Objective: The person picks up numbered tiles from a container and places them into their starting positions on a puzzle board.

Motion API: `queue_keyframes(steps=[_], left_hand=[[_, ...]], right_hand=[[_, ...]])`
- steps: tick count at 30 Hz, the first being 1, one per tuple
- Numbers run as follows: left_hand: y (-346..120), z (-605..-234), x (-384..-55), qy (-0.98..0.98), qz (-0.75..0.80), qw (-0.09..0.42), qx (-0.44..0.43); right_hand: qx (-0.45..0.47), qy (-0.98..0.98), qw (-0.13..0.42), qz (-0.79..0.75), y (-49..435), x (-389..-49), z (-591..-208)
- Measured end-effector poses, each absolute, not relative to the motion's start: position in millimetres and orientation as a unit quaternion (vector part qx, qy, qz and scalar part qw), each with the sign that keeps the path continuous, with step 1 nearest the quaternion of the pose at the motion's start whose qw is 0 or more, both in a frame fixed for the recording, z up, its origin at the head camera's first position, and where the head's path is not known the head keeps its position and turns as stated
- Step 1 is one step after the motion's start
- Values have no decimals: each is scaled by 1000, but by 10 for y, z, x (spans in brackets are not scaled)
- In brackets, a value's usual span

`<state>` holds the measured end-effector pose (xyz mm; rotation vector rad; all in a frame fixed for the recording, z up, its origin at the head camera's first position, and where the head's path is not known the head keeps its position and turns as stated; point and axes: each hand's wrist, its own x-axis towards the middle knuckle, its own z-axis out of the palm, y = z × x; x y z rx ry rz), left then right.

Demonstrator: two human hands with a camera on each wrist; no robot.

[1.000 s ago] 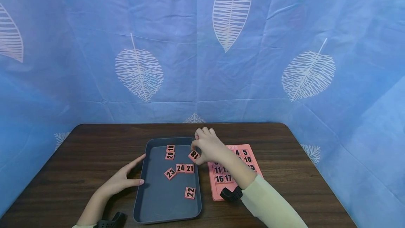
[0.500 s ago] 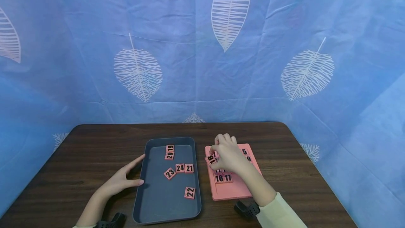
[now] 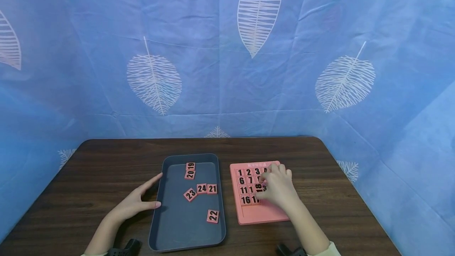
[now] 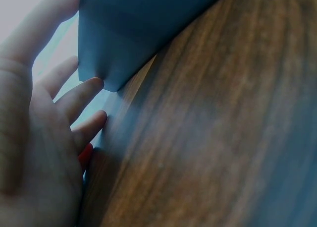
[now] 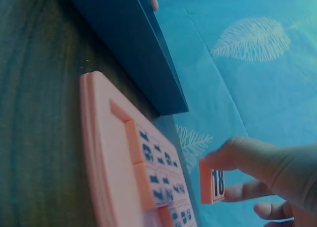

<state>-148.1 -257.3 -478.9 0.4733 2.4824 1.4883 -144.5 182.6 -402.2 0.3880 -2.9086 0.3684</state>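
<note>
Between thumb and finger my right hand [image 3: 281,187] pinches a pink number tile marked 18 [image 5: 218,183]. It holds the tile over the pink number board [image 3: 261,218], turned sideways; in the right wrist view it is lifted off the board. Rows of numbered tiles sit in the board, with 16 [image 3: 245,200] at the left of the lowest filled row. The hand hides part of the right side. My left hand [image 3: 133,204] rests with spread fingers at the left rim of the dark grey tray [image 3: 188,240]. In the left wrist view its fingertips touch the tray's outer wall [image 4: 133,33].
Several loose tiles lie in the tray: 19 [image 3: 190,166] and 20 [image 3: 190,174] at the back, 23 [image 3: 190,194], 24 [image 3: 202,188] and 21 [image 3: 212,189] mid-tray, 22 [image 3: 213,216] nearer the front. A blue leaf-print cloth [image 3: 220,70] hangs behind the wooden table [image 3: 337,208].
My right hand has carried tile 18 rightward from the tray to over the board, and the tile has turned in its fingers. The left hand has stayed at the tray's rim.
</note>
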Motion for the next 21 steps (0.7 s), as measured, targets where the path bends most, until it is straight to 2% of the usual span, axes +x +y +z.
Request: queue_keyframes(steps=[21], left_hand=[[-2585, -4776, -1482, 841, 503, 102, 172]], right_hand=[[-101, -979, 73, 160, 1870, -1171, -4205]])
